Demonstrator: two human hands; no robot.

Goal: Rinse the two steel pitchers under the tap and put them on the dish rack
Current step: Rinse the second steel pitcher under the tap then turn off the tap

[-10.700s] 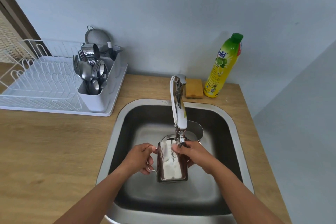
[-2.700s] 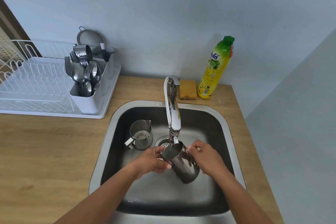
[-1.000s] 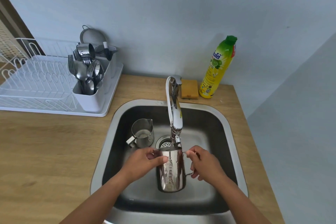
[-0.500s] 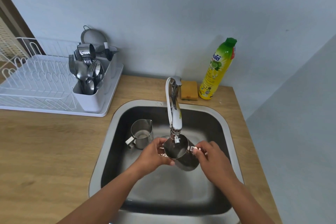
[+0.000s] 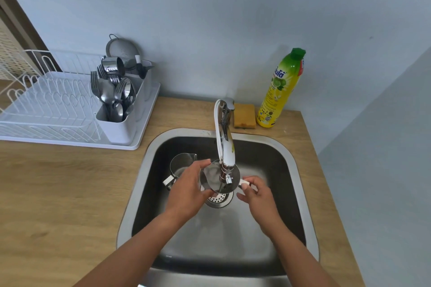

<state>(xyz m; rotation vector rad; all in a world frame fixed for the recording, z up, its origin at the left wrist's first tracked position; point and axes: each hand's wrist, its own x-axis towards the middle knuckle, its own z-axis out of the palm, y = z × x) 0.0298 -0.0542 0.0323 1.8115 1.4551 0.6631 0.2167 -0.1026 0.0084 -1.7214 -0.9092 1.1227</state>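
The held pitcher (image 5: 211,175) is up off the sink (image 5: 140,182) floor, roughly mid-basin and away from all four walls. It's tipped so its round mouth faces up toward the camera, right under the nozzle of the tap (image 5: 224,144). Can't tell if any water's running, or whether the nozzle touches the rim or just hangs in front of it.

The left hand (image 5: 187,191) is wrapped around the pitcher's left side, thumb hooked over the top of the rim and fingers curled underneath. The right hand (image 5: 256,196) pinches the handle sticking out on the right between thumb and forefinger, with the other fingers loosely curled below. Both forearms come in over the front edge of the sink.

The second pitcher (image 5: 180,165) stands upright on the sink floor at the back left, handle poking front-left, partly hidden behind the left hand. The drain strainer (image 5: 218,199) sits just below the held one.

The dish rack (image 5: 46,105) is on the wooden counter (image 5: 58,193) left of the sink, well apart from the hands. The cutlery caddy (image 5: 121,128) at its near-right end is stuffed with forks and spoons. A sponge (image 5: 244,116) and a soap bottle (image 5: 279,91) sit behind the sink, right of the tap base.
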